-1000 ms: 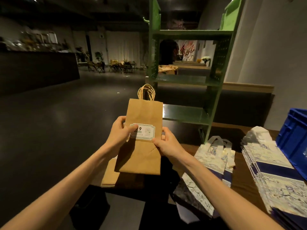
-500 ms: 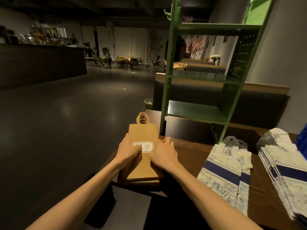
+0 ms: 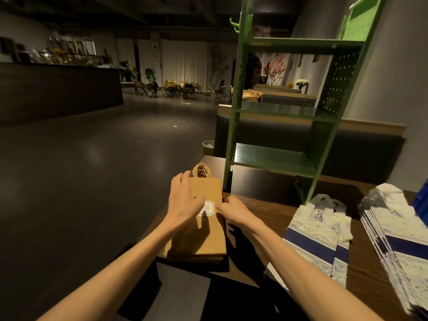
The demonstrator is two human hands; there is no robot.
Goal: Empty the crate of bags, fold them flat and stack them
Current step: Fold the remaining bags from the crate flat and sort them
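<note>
A flat brown paper bag [image 3: 203, 235] with twisted handles and a white label lies on top of a small stack of brown bags at the wooden table's [image 3: 266, 212] left end. My left hand [image 3: 185, 202] hovers over the bag's upper left with fingers spread and straight. My right hand [image 3: 234, 212] rests at the bag's right edge beside the label, fingers loosely bent. A blue-and-white patterned bag pile [image 3: 317, 237] lies to the right, and a taller stack of the same bags [image 3: 398, 242] is further right. A sliver of the blue crate [image 3: 422, 200] shows at the right edge.
A green metal shelf unit [image 3: 278, 158] stands on the table just behind the brown bags. A dark bench back runs behind the table. Open dark floor lies to the left, with a long counter [image 3: 58, 91] and chairs far off.
The brown bag went from held upright in both hands to lying flat on the stack. My left hand has since let go and lifted, fingers spread; my view turned left, hiding most of the crate.
</note>
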